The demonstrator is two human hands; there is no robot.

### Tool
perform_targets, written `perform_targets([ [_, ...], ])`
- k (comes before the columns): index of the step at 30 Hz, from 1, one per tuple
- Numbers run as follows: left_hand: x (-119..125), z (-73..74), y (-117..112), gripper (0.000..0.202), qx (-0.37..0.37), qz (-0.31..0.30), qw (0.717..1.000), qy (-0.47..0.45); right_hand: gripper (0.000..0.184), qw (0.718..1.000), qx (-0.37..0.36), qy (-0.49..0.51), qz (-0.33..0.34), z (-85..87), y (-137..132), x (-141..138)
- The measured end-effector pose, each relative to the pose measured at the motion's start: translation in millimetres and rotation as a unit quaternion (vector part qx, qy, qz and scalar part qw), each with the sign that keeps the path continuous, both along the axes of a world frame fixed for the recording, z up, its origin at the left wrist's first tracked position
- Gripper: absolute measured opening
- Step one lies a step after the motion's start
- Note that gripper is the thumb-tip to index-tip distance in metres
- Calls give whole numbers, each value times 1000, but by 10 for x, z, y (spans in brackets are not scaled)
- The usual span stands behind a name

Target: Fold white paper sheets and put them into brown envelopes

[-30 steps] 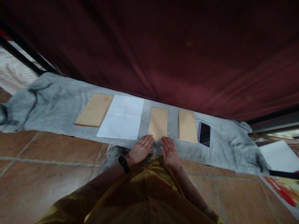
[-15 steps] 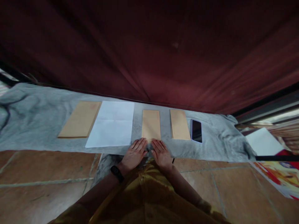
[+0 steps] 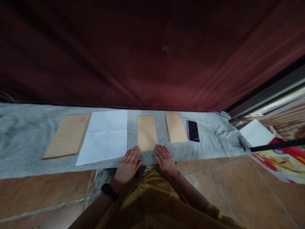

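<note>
A small brown paper envelope (image 3: 147,132) lies flat on the grey cloth in front of me, its short near edge toward my body. My left hand (image 3: 127,167) rests palm down at its near left corner, fingers stretched out. At the near right corner lies my right hand (image 3: 165,159), also flat with its fingers extended. Neither hand grips anything. To the left is a white sheet of paper (image 3: 102,136) with crease lines across it. A second small stack of brown envelopes (image 3: 175,127) is to the right.
A larger brown envelope stack (image 3: 66,135) sits at the far left. A phone (image 3: 193,131) lies right of the small envelopes on the grey cloth (image 3: 212,140). Dark red fabric (image 3: 152,63) hangs behind. A colourful printed box (image 3: 281,162) stands low at the right.
My hands have moved apart from the near edge's middle to its two corners, the left one going further left. The whole view has turned slightly.
</note>
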State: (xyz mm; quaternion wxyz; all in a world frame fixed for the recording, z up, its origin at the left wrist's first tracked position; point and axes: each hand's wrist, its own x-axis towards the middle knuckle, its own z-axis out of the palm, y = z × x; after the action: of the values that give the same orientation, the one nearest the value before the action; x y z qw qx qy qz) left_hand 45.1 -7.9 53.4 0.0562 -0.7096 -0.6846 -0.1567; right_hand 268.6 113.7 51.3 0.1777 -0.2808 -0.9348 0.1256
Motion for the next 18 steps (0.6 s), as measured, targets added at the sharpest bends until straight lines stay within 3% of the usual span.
perform_targets([
  [6, -26, -14, -5, 53, 10, -3, 1000, -3, 46, 999, 1, -2, -33, -7, 14, 55],
  [11, -8, 75, 37, 53, 8, -11, 1000, 14, 46, 999, 6, -2, -42, 13, 15, 58],
  [18, 250, 140, 337, 55, -7, -54, 998, -14, 45, 998, 21, 10, -54, 15, 6, 34],
])
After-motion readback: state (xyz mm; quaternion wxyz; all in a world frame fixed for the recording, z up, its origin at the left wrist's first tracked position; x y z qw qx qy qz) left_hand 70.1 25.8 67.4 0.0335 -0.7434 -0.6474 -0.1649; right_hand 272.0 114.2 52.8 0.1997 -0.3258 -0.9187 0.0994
